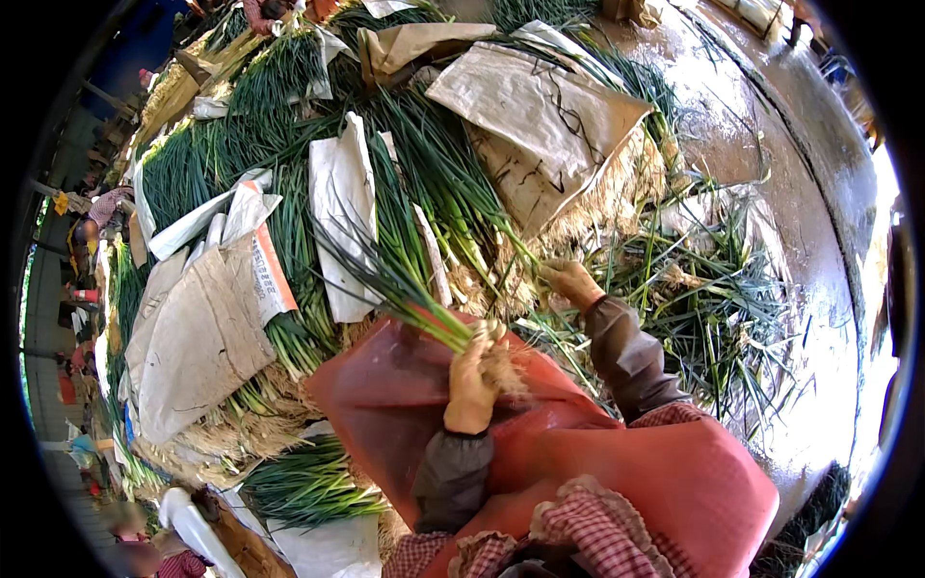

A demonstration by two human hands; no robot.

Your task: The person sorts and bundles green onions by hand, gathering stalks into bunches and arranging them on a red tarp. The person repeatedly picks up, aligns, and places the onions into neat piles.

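My left hand (471, 390), in a tan glove, grips a small bunch of green onions (433, 321) just above their pale roots. The leaves of the bunch point up and to the left, and the roots hang past my fingers. Off to the right, my gloved right hand (574, 280) pinches a green onion stalk (522, 249) near its lower end. The stalk's leaves run back into the heap of green onions (426, 173) before me. A red waterproof apron (549, 404) covers my lap below both hands.
Sacking sheets (542, 108) and a white sheet (343, 217) lie over parts of the heap. Loose leaves and trimmings (723, 311) are piled at right, beside a wet floor (730, 108). More bundled green onions (311, 484) lie at lower left. Other people (108, 206) sit along the left.
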